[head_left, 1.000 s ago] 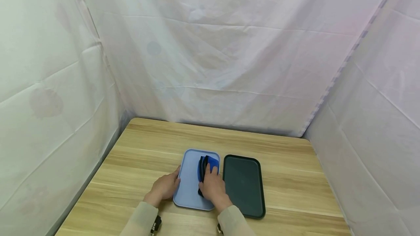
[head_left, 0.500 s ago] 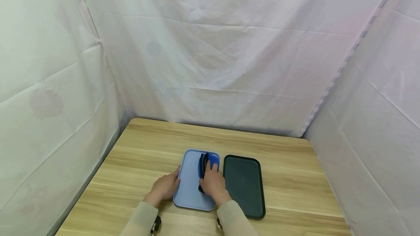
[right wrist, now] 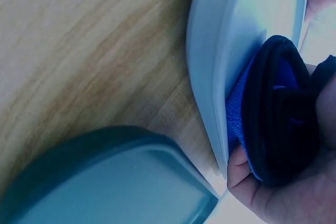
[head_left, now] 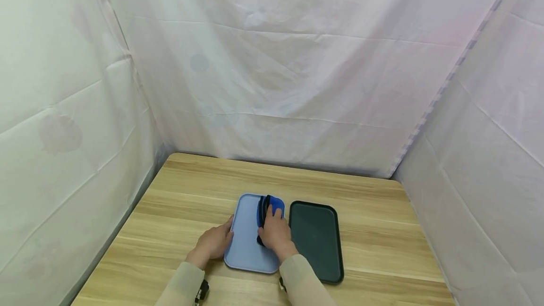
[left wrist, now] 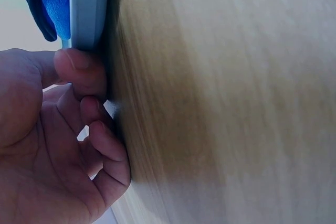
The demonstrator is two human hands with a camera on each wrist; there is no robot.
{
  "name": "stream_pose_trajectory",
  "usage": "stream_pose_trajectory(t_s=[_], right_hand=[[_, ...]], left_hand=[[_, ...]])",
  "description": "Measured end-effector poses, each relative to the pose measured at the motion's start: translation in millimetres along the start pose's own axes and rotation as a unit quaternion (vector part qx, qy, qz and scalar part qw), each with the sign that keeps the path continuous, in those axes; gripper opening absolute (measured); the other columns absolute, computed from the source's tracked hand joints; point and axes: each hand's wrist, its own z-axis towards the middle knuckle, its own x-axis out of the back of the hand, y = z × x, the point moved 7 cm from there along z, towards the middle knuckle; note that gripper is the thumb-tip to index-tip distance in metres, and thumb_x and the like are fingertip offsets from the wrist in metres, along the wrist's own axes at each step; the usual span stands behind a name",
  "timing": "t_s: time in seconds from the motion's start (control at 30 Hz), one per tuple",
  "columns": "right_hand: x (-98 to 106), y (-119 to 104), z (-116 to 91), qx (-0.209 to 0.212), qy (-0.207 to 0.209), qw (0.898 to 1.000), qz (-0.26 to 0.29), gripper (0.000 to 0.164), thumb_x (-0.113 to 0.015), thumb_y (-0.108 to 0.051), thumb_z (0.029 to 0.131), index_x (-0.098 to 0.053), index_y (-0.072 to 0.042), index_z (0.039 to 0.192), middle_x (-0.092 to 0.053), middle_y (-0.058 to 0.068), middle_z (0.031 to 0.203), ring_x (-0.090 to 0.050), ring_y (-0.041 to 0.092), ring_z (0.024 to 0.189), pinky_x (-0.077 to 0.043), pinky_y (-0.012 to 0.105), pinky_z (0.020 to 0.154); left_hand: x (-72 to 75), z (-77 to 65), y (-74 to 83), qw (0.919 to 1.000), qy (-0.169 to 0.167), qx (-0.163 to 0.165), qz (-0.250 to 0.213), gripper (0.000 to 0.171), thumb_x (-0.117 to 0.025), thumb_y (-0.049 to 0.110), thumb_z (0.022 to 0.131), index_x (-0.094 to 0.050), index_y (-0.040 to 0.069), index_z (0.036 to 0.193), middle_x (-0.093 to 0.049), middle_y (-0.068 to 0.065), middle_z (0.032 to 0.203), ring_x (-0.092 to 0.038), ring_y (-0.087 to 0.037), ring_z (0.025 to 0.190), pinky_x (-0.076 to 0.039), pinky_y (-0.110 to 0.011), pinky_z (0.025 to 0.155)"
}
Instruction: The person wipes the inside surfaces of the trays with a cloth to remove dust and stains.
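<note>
My right hand [head_left: 276, 233] grips a blue fleecy cloth piece with black bands [head_left: 263, 214] over the right half of a light blue tray [head_left: 244, 249]. In the right wrist view, the black-edged loop of this fleecy piece [right wrist: 278, 114] stands up beside the palm, its blue pile against the tray surface. My left hand [head_left: 214, 241] holds the tray's left edge. The left wrist view shows the thumb [left wrist: 81, 69] at the outer wall of the tray [left wrist: 88, 9], with the other fingers curled beside it, close to the table.
A dark green tray [head_left: 315, 242] lies just right of the light blue one, a narrow gap between them. Both are on a wood-grain table [head_left: 378, 240]. Pale curtains [head_left: 272, 74] hang behind and on both sides.
My right hand has slid the blue fleecy piece a short way toward the far edge of the light blue tray. The left hand and both trays have stayed in place.
</note>
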Motion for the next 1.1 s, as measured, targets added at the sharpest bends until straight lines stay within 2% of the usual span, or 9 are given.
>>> stream_pose_trajectory(t_s=[0.27, 0.5, 0.63, 0.77, 0.87, 1.1], right_hand=[[-1, 1, 4, -0.001, -0.007, 1.0, 0.011, 0.08, -0.072, -0.032, 0.096, -0.035, -0.005, 0.161, -0.048, 0.027, 0.144, -0.064, 0.04, 0.101, -0.057, 0.052, 0.074], [0, 0, 2, 0.001, -0.006, 1.0, 0.023, 0.079, -0.072, -0.032, 0.096, -0.035, -0.006, 0.161, -0.048, 0.027, 0.144, -0.064, 0.038, 0.099, -0.056, 0.052, 0.075], [2, 0, 0, 0.009, 0.002, 1.0, 0.027, 0.078, -0.071, -0.03, 0.095, -0.037, -0.006, 0.161, -0.05, 0.026, 0.141, -0.062, 0.033, 0.091, -0.054, 0.049, 0.069], [6, 1, -4, 0.022, 0.019, 0.999, 0.034, 0.076, -0.07, -0.028, 0.095, -0.038, -0.005, 0.16, -0.051, 0.026, 0.139, -0.059, 0.029, 0.086, -0.051, 0.045, 0.063], [9, 2, -7, 0.031, 0.03, 0.998, 0.045, 0.075, -0.069, -0.027, 0.095, -0.038, -0.004, 0.16, -0.051, 0.025, 0.138, -0.058, 0.026, 0.087, -0.05, 0.043, 0.063], [17, 3, -13, 0.048, 0.043, 0.996, 0.054, 0.075, -0.068, -0.029, 0.096, -0.036, -0.007, 0.161, -0.051, 0.023, 0.141, -0.06, 0.025, 0.094, -0.051, 0.042, 0.066]], left_hand=[[-1.1, 2.4, -3.3, 1.0, 0.002, 0.006, -0.003, 0.055, -0.053, 0.023, 0.107, -0.043, 0.006, 0.158, -0.067, -0.023, 0.136, -0.064, -0.023, 0.087, -0.055, -0.047, 0.081], [-1.0, 1.9, -3.1, 0.9997, 0.009, 0.007, -0.021, 0.053, -0.052, 0.021, 0.107, -0.043, 0.005, 0.157, -0.074, -0.019, 0.116, -0.06, -0.019, 0.073, -0.051, -0.039, 0.068], [-1.0, 1.1, -2.4, 0.9994, 0.013, 0.01, -0.032, 0.053, -0.051, 0.022, 0.108, -0.042, 0.004, 0.158, -0.074, -0.017, 0.103, -0.058, -0.018, 0.068, -0.048, -0.037, 0.064], [-2.5, 1.8, -3.7, 0.999, 0.018, 0.017, -0.037, 0.054, -0.05, 0.025, 0.108, -0.042, 0.005, 0.158, -0.074, -0.02, 0.11, -0.06, -0.019, 0.071, -0.05, -0.039, 0.066], [-3.2, 1.9, -5.5, 0.9988, 0.022, 0.02, -0.039, 0.056, -0.051, 0.028, 0.108, -0.042, 0.003, 0.158, -0.071, -0.025, 0.125, -0.064, -0.022, 0.079, -0.055, -0.045, 0.074], [-5.0, -0.1, -11.4, 0.9974, 0.041, 0.026, -0.054, 0.061, -0.053, 0.03, 0.107, -0.039, -0.003, 0.157, -0.068, -0.03, 0.129, -0.072, -0.033, 0.096, -0.057, -0.056, 0.086]])
